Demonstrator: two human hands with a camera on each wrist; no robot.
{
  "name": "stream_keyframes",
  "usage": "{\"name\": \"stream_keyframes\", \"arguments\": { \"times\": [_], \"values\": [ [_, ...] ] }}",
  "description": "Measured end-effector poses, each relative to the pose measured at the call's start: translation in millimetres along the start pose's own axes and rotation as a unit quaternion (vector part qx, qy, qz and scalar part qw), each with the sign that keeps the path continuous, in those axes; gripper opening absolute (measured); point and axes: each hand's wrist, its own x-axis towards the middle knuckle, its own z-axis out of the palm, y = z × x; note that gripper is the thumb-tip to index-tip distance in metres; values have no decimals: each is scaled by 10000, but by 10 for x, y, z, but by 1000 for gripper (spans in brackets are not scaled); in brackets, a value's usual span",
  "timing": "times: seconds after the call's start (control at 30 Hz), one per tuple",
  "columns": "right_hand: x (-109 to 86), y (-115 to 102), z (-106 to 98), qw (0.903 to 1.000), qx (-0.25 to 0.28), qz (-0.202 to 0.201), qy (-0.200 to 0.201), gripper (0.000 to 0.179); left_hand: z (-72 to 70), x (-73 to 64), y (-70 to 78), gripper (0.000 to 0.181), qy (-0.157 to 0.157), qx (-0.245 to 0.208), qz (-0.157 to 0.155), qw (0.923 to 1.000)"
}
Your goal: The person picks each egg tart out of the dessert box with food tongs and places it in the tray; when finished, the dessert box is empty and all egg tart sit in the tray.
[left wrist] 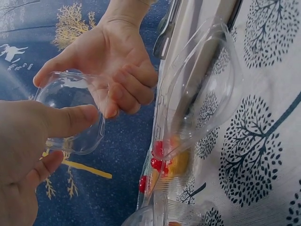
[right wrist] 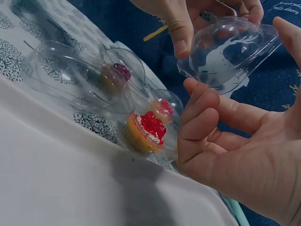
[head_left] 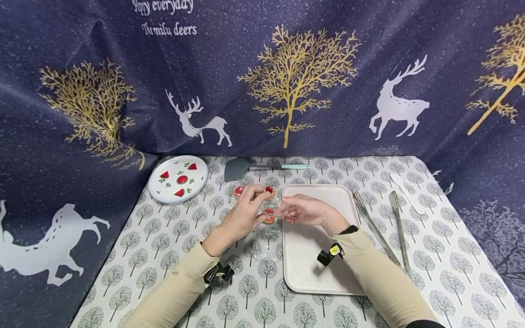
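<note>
Between my two hands is a clear plastic dome lid (right wrist: 225, 61), with nothing inside it. My left hand (head_left: 242, 210) pinches one side, its thumb lying along the plastic in the left wrist view. The right hand (head_left: 309, 210) grips the opposite edge between thumb and forefinger, its other fingers curled. Below them on the cloth are small fruit tarts with red topping: one tart (right wrist: 146, 132) shows a white cream rim, and another tart (right wrist: 115, 77) sits behind clear plastic. An open clear container half (left wrist: 207, 89) stands tilted beside the tarts. The hands partly hide the tarts in the head view.
A cream tray (head_left: 324, 278) lies under the right hand. Further right are metal tongs (head_left: 379, 232), a long metal utensil (head_left: 399, 228) and a white spoon (head_left: 406, 191). A spatula (head_left: 254, 167) lies at the back, a watermelon-patterned plate (head_left: 168, 191) at the back left.
</note>
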Motion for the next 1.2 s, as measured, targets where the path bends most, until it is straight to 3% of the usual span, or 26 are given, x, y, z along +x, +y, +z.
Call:
{"name": "stream_keyframes", "arguments": {
  "times": [0.17,0.37,0.57,0.83,1.2],
  "values": [
    [11,-18,14,9998,-113,-130,-82,54,-36,-25,16,62,75,-146,-10,9999],
    [-8,-4,-13,9969,-643,-450,-53,64,-44,-50,28,54,291,-287,135,9991],
    [-21,0,-20,9910,-1169,-629,146,30,-54,-82,49,40,559,-629,188,9963],
    [-64,-29,30,9655,-2403,-633,775,49,-36,-130,99,18,796,-1074,-83,9910],
    [-151,-25,65,9355,-3302,-893,881,57,-31,-158,148,20,894,-1314,-227,9870]
  ]
}}
